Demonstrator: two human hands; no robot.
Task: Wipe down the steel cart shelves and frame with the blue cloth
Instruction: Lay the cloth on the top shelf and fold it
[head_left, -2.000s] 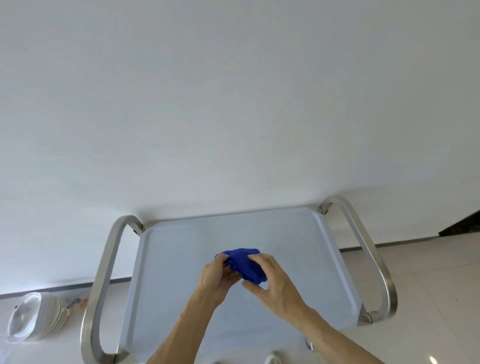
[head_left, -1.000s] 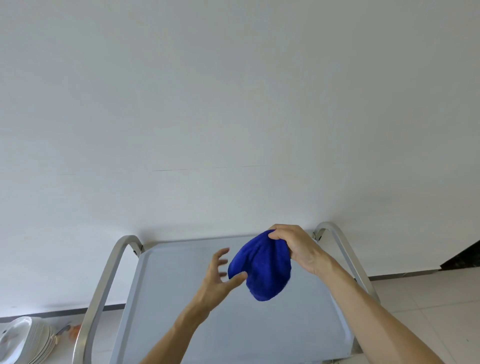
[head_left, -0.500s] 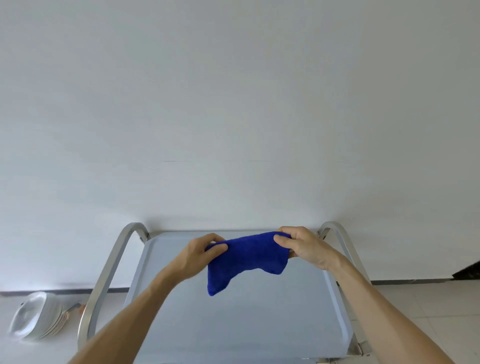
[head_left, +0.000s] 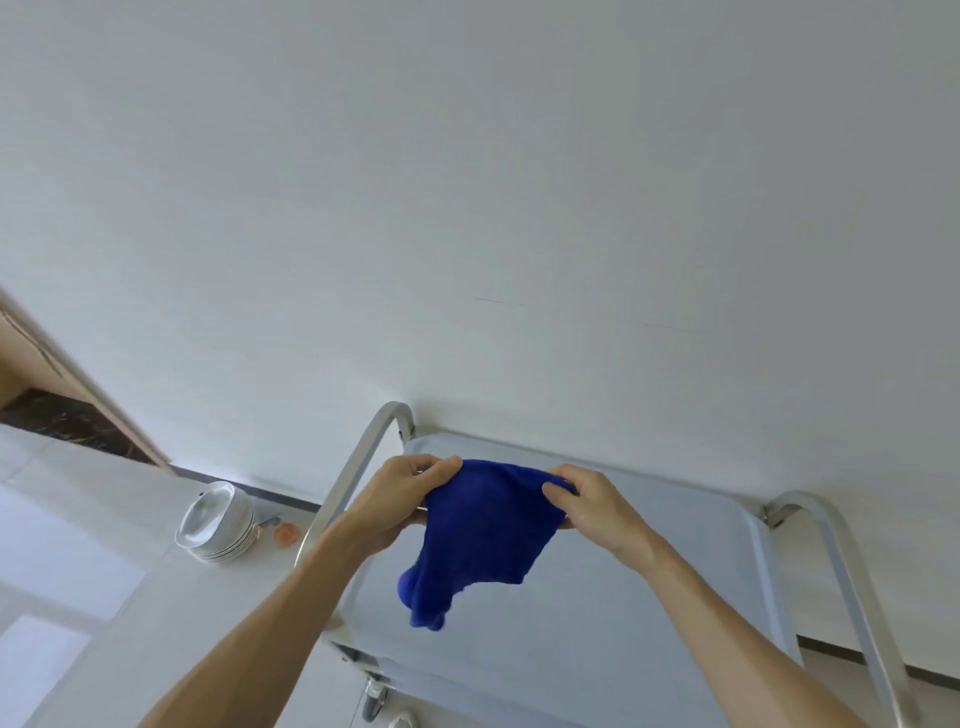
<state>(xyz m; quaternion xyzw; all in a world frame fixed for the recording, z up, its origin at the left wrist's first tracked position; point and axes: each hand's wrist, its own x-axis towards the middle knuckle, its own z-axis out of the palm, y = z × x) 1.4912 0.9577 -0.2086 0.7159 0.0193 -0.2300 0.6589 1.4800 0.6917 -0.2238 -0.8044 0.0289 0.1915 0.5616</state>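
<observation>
- Far left of the left hand: stack of white plates (head_left: 215, 522) on the floor, small orange object (head_left: 285, 532) beside it. Not part of the task.
- Left handle (head_left: 347, 480) of the steel cart (head_left: 675, 597) passes just behind the left wrist; wall behind.
- Left hand (head_left: 400, 501): fingers curled, pinching the upper left corner of the blue cloth (head_left: 480, 535).
- Blue cloth hangs between both hands, top edge stretched, lower part drooping in a bunched tail below the left hand. It is held above the top shelf (head_left: 649, 623); whether the tail touches the steel I cannot tell.
- Right hand (head_left: 592, 506): thumb and fingers pinching the upper right corner.
- Right of the right hand: bare shelf surface, then right handle (head_left: 841, 571).
- Change: 2 s ago the cloth was a wad between the hands; 1 s ago it dangled from the right hand alone; now opened out and gripped at two corners. View has also swung leftward.
- Judgement: cloth is being readied; wiping of shelves and frame not yet begun.
</observation>
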